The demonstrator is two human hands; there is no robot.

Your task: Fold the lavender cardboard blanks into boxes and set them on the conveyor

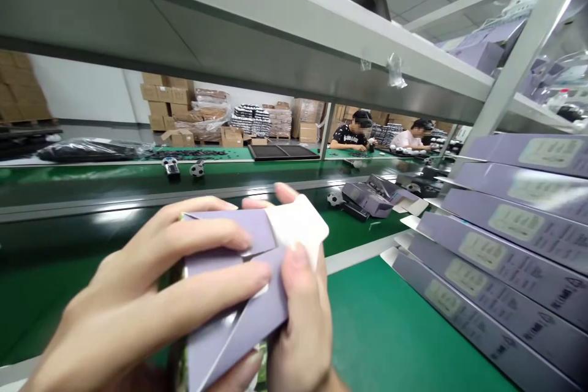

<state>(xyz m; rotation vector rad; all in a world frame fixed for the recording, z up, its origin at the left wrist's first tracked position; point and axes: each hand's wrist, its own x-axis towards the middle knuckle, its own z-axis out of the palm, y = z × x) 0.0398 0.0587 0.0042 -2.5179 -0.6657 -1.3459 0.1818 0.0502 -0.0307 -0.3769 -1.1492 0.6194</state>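
While the end flaps stand partly open, the lines below set out how the fold is best handled and where the carton sits.

Step in hand: the end of a small lilac cardboard carton (234,294) with a white inner tuck flap (296,223) is being closed, as judged from the flaps lying over one another at its far end.

Doing it well: the side flaps are best kept flat under the fingers so that the white flap can be bent along its crease and slid in square; a skewed tuck would likely buckle the thin card.

Left hand (151,294): it is laid over the near-left face of the carton, fingers stretched long and pressed on the lilac flap, the fingertips reaching the middle of the box.

Right hand (303,318): it is wrapped under and around the right side of the carton, the thumb pressed on top beside the white flap, further fingertips showing behind it.

Carton position: it is held clear above the green bench mat (395,331), near the camera and low in the centre, gripped between both hands.

Right side: a slanting stack of flat lilac printed cartons (514,245) is leaned well apart from the hands.

Farther off: more lilac boxes (367,196) and a small black-and-white ball (334,198) are lying on the green conveyor belt (114,180).

Far end: two people (356,130) are seated at the line.

Overhead: a grey metal shelf (257,24) is spanning the bench.
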